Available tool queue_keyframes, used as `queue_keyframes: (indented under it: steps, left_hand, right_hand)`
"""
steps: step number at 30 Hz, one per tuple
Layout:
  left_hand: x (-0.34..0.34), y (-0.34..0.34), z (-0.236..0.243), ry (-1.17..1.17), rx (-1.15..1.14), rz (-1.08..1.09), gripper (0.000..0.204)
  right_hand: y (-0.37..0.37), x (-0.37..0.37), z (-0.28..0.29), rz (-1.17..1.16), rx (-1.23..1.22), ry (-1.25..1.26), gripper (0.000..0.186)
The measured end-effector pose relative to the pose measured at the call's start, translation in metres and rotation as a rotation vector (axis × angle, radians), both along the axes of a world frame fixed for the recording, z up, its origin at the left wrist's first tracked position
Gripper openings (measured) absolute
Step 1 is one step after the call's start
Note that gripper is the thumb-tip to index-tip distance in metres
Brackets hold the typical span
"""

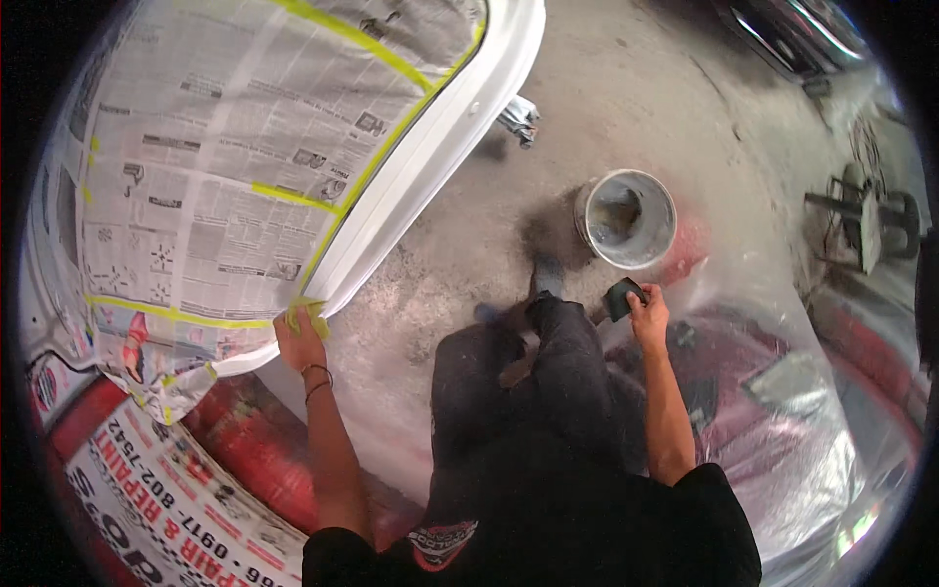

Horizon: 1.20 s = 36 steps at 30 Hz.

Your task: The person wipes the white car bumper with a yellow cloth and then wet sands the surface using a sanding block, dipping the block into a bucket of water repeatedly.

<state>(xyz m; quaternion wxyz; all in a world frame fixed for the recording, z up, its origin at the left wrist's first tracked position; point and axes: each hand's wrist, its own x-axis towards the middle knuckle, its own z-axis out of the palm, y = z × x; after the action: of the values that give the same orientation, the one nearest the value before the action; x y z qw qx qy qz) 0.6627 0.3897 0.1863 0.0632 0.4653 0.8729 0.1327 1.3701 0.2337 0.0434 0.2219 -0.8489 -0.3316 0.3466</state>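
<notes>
A white car panel (483, 73) fills the upper left, masked with newspaper (210, 137) and yellow-green tape (378, 44). My left hand (303, 340) grips a yellow cloth or sponge (314, 314) against the panel's lower right corner. To the right, my right hand (650, 323) holds a small dark sanding sheet or pad (622, 297), away from the panel. Just above it on the floor stands a grey bucket (647, 251) with murky contents.
My legs (567, 391) are below the bucket. Plastic sheeting (797, 440) covers the lower right. A chair (856, 220) stands at the right, and a dark car (792, 44) is at the top right. A printed banner (166, 509) lies lower left. The concrete floor (626, 98) surrounds the bucket.
</notes>
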Motion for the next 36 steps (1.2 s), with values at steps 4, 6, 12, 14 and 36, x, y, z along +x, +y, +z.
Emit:
queue_keyframes:
  steps: [4,6,12,14,36]
  left_hand:
    - [-0.030,0.005,-0.081,0.069,0.150,-0.032,0.046]
    - [-0.030,0.005,-0.112,0.039,0.291,-0.041,0.046]
    - [-0.057,0.010,-0.163,0.136,0.471,-0.094,0.034]
    - [-0.066,0.011,-0.171,0.217,0.519,-0.103,0.031]
    - [-0.050,-0.001,-0.173,0.122,0.889,-0.021,0.019]
  right_hand:
    - [0.029,0.023,-0.089,0.054,0.008,-0.005,0.034]
    - [0.045,0.034,-0.126,0.326,-0.088,-0.305,0.037]
    - [0.094,0.075,-0.296,0.326,-0.177,-0.355,0.032]
    - [0.110,0.064,-0.353,0.494,-0.091,-0.267,0.036]
    - [0.154,-0.017,-0.376,0.023,-0.054,0.663,0.050]
